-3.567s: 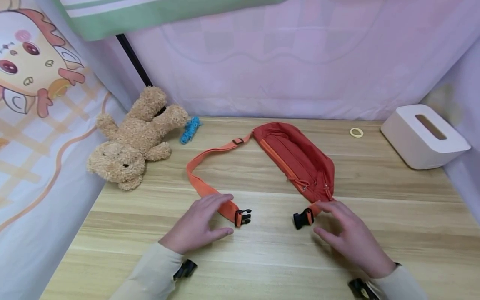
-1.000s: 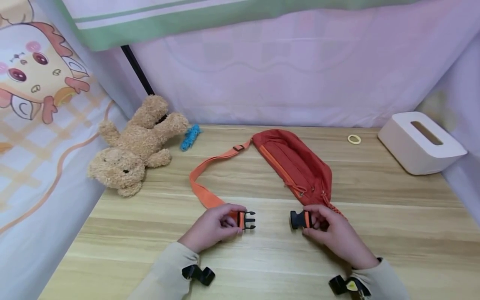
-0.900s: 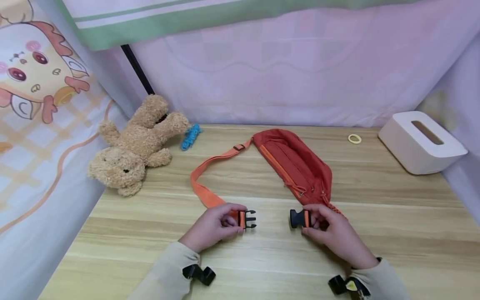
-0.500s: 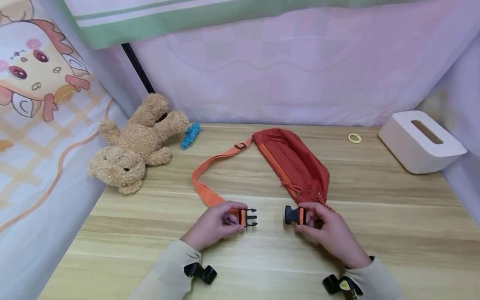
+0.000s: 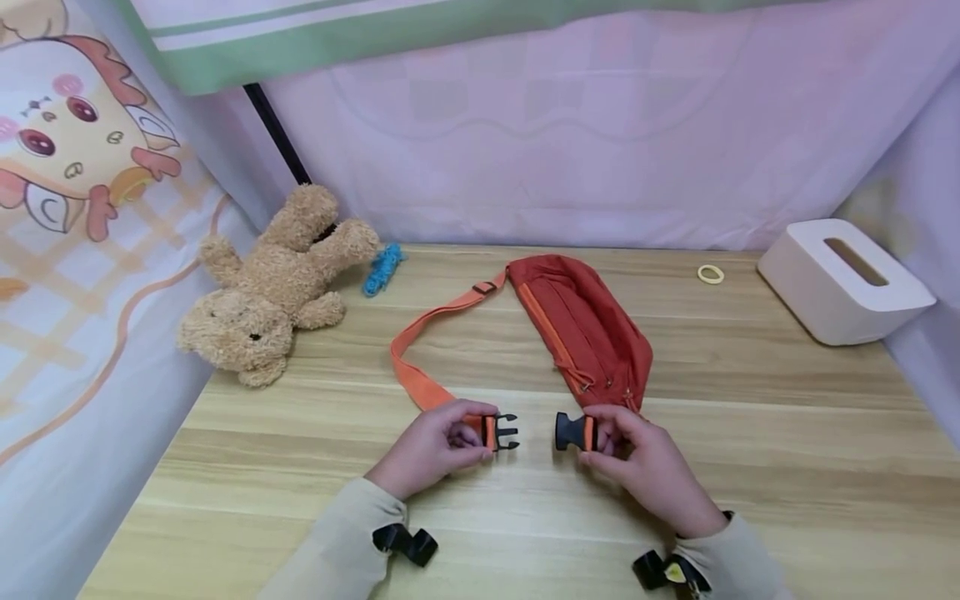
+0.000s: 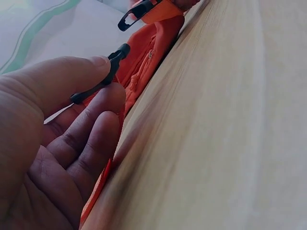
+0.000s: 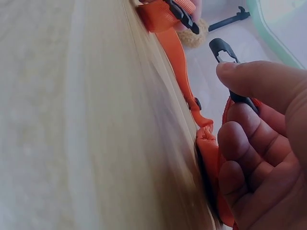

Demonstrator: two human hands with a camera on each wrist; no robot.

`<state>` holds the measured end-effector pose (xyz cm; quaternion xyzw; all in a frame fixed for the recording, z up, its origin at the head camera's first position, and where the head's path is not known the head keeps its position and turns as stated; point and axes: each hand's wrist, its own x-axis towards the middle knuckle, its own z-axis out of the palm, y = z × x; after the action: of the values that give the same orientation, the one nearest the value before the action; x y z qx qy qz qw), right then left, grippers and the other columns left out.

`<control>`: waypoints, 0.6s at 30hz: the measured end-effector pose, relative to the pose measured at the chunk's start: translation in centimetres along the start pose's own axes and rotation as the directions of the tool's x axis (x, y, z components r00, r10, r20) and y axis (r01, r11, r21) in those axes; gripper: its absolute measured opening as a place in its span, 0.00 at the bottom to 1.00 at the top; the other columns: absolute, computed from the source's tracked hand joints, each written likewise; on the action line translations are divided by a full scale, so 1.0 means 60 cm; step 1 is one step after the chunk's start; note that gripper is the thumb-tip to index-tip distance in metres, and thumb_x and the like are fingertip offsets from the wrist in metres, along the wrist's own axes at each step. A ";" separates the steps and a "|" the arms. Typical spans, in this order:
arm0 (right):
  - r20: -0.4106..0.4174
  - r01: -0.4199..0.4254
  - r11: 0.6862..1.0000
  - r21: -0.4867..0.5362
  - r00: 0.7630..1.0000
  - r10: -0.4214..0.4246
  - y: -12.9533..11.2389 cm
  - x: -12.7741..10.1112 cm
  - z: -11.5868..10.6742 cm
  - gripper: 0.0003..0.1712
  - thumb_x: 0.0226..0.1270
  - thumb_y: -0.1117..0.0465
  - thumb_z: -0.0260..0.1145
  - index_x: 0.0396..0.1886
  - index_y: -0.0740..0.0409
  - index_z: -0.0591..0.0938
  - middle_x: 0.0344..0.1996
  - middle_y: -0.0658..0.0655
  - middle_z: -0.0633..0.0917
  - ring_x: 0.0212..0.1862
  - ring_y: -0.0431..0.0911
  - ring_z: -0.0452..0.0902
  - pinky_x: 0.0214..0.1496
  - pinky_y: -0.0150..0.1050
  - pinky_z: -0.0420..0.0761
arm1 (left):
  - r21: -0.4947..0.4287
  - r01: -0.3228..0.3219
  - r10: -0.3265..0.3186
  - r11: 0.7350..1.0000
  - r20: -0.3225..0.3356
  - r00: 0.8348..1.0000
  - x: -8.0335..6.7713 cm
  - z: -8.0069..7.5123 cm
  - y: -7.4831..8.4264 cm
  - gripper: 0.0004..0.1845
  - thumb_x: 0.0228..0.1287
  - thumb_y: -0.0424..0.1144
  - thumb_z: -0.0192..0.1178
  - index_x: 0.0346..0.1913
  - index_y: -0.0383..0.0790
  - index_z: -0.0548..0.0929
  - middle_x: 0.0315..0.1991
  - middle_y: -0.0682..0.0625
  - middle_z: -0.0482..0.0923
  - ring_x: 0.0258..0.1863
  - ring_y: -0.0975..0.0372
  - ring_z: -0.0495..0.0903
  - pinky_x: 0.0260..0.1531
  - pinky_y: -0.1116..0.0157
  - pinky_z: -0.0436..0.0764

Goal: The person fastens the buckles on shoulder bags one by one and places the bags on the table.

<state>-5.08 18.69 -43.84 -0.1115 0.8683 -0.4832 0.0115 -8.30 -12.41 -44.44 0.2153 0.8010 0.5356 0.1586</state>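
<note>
A red waist bag (image 5: 588, 325) lies on the wooden table, its orange strap (image 5: 411, 367) looping out to the left. My left hand (image 5: 438, 442) pinches the black pronged half of the buckle (image 5: 507, 432) at the strap's end, prongs facing right. Opposite it, my right hand (image 5: 645, 458) grips the black socket half of the buckle (image 5: 572, 431) between thumb and fingers, its mouth facing left. A small gap separates the two halves, which are roughly in line. Both wrist views show the halves apart, lifted off the tabletop.
A tan teddy bear (image 5: 277, 283) lies at the left back beside a blue bundle of cord (image 5: 383, 269). Toward the right back are a pale yellow ring (image 5: 710, 274) and a white tissue box (image 5: 847, 283). Printed curtains (image 5: 540, 150) hang along the back and sides.
Both hands, loose beside the buckle ends at first, now hold one half each. The right hand has moved left with the socket half, narrowing the gap; the bag's near end has shifted left.
</note>
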 end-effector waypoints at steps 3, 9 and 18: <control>-0.003 0.001 1.000 -0.002 1.000 -0.001 -0.001 0.000 0.002 0.28 0.54 0.65 0.80 0.56 0.55 0.82 0.29 0.48 0.79 0.33 0.41 0.76 0.33 0.34 0.79 | 0.002 -0.010 0.010 1.000 0.003 1.000 0.000 0.000 0.002 0.27 0.63 0.33 0.70 0.65 0.45 0.78 0.35 0.57 0.85 0.36 0.63 0.85 0.34 0.65 0.83; 0.004 -0.024 1.000 -0.006 1.000 0.024 -0.003 -0.001 0.002 0.29 0.54 0.66 0.80 0.57 0.55 0.81 0.30 0.49 0.79 0.33 0.43 0.76 0.34 0.34 0.79 | 0.004 -0.020 0.020 1.000 0.009 1.000 0.001 0.002 0.003 0.27 0.62 0.34 0.71 0.65 0.46 0.78 0.35 0.57 0.84 0.36 0.64 0.84 0.34 0.65 0.83; 0.013 -0.007 1.000 0.028 1.000 0.007 -0.008 -0.001 0.004 0.29 0.54 0.65 0.80 0.57 0.55 0.81 0.31 0.50 0.78 0.34 0.42 0.76 0.34 0.34 0.80 | -0.009 -0.035 0.035 0.999 0.015 0.999 0.003 0.007 0.001 0.27 0.63 0.35 0.71 0.65 0.46 0.79 0.38 0.55 0.84 0.37 0.62 0.84 0.36 0.64 0.83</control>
<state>-4.92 18.26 -43.57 -0.1114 0.8618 -0.4944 0.0201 -8.25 -11.96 -44.53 0.2327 0.7934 0.5403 0.1563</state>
